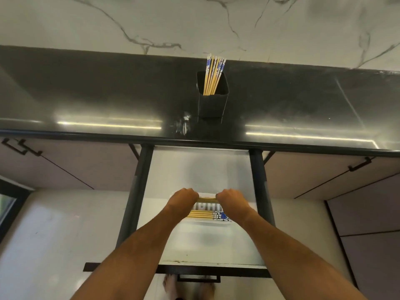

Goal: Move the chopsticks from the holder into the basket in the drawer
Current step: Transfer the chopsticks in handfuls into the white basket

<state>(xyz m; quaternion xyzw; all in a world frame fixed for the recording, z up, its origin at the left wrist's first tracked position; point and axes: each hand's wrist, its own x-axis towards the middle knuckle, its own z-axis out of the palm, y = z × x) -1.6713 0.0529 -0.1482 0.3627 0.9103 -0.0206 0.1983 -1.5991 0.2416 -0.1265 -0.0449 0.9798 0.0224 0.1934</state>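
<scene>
A black square holder stands on the dark counter with several yellow chopsticks in it, their blue-and-white tops leaning back. Below, a drawer is pulled out. In it lies a white basket holding several chopsticks laid flat, patterned ends to the right. My left hand and my right hand are both closed on a bundle of chopsticks held level over the basket's far side, one hand at each end.
The dark glossy counter runs the full width, backed by a marble wall. Closed cabinet doors with black handles flank the drawer. The drawer's front handle is near my feet on a pale floor.
</scene>
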